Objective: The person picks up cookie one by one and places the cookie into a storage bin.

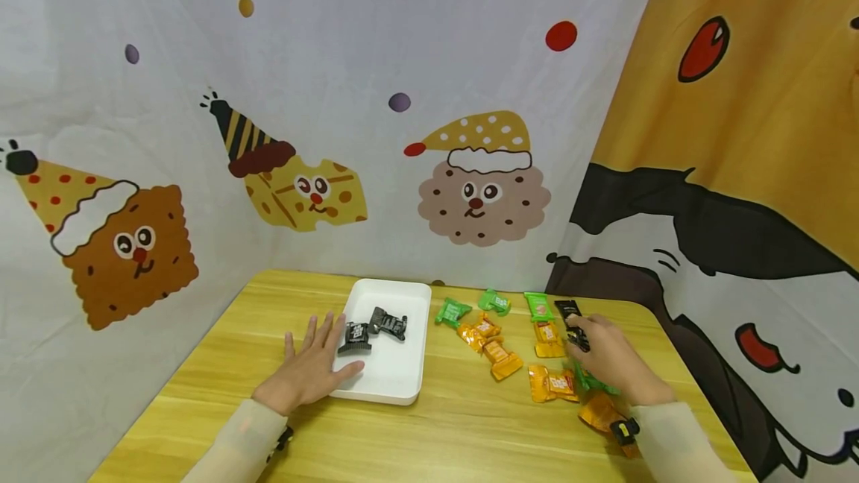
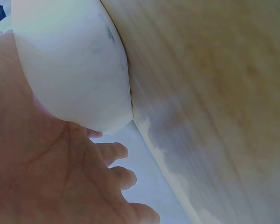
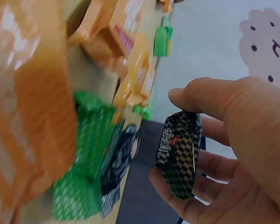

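My right hand [image 1: 609,358] pinches a small black checkered wrapped candy [image 3: 179,151] between thumb and fingers, at the right of the table. Another black candy [image 3: 119,161] lies beside a green one [image 3: 86,161] in the right wrist view. My left hand [image 1: 310,365] lies spread against the left side of a white tray [image 1: 392,382], its thumb across the near corner. Two black wrapped candies [image 1: 388,324] lie inside the tray. In the left wrist view, the tray's outer wall [image 2: 79,70] stands against the palm.
Several orange candies [image 1: 502,358] and green candies [image 1: 452,311] lie scattered on the wooden table [image 1: 470,438] between the tray and my right hand. An orange wrapper [image 1: 599,412] sits under my right wrist. A printed cloth [image 1: 376,36] hangs behind the table.
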{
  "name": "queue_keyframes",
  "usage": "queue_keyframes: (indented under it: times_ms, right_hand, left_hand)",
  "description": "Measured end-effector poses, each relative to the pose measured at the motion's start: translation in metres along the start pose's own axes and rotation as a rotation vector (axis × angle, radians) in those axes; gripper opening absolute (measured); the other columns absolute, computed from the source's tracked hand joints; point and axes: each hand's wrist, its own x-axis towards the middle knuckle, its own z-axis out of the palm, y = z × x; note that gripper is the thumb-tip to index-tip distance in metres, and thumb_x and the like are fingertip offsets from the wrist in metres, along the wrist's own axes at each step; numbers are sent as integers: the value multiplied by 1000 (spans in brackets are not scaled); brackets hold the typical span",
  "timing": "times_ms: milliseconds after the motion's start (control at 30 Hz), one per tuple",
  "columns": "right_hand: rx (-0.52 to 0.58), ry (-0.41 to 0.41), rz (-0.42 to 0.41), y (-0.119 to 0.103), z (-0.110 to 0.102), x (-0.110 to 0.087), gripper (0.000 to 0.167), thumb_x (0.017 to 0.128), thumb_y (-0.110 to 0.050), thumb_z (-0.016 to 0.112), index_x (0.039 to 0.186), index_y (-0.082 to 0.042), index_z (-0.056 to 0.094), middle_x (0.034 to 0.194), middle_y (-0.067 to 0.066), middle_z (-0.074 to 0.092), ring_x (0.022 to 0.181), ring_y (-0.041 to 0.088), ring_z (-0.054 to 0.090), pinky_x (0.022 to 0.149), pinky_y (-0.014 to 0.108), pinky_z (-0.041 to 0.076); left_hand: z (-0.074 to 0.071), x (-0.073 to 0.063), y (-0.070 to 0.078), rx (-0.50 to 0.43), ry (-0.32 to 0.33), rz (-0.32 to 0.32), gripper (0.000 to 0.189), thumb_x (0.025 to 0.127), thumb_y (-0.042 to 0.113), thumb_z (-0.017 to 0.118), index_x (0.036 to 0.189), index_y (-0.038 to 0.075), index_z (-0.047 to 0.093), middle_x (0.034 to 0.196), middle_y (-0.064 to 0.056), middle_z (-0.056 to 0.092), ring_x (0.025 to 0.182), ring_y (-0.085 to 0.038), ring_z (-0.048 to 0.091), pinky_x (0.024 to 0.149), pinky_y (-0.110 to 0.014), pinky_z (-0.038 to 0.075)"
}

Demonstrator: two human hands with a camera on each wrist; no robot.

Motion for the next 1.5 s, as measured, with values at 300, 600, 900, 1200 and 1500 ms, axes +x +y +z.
queue_keyframes:
  times_ms: [300,600,900,1200,1500]
  right_hand:
    - [9,-47,-31,-31,5,14,49,105,-15,88,148,4,75,144,36,71,126,55,76,102,68,68]
    - [73,-57,-112,-65,20,33,47,108,-14,83,152,1,73,143,30,73,123,46,77,102,67,67]
    - [130,-120,-135,-103,28,57,47,110,-16,82,154,-2,72,149,27,72,129,42,75,109,64,66]
    - [155,-134,-168,-136,41,79,47,110,-15,83,154,-2,73,141,20,76,116,32,78,99,51,69]
    - [151,-151,-237,-172,54,102,48,110,-19,84,153,-2,73,148,23,76,136,39,75,116,54,65]
  left_hand:
    - [0,2,0,14,5,7,111,113,73,61,188,9,13,195,-26,6,181,-59,2,134,-95,-2]
    - [0,4,0,8,3,11,110,113,73,61,188,9,12,195,-26,6,181,-59,0,134,-95,-4]
    - [2,3,1,5,3,10,110,113,73,60,188,10,10,195,-24,2,181,-57,-3,134,-95,-6]
    - [1,2,2,-2,1,12,110,113,72,61,189,10,11,195,-24,2,180,-57,-4,134,-95,-6]
    - [1,0,0,7,7,20,110,113,72,61,188,8,12,195,-26,4,180,-59,-3,132,-95,-7]
